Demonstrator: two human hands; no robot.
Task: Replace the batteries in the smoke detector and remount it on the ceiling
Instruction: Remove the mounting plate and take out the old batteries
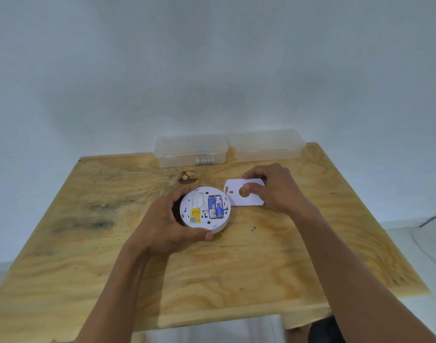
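Observation:
The round white smoke detector [202, 220] lies back side up on the wooden table [113, 256]. My left hand [167, 224] wraps around its left and near rim. Two blue batteries [215, 206] sit side by side in its open compartment, next to a yellow sticker [195, 215]. Just right of the detector, my right hand [274, 189] grips the flat white mounting plate [241, 201], thumb on top beside its round hole. The plate rests at the table surface, touching or almost touching the detector's right rim.
Two clear plastic boxes stand side by side at the table's far edge against the wall, the left box [191, 151] and the right box [267, 144]. A dark knot [186, 177] marks the wood behind the detector. A pale object [432, 233] lies off the table at right.

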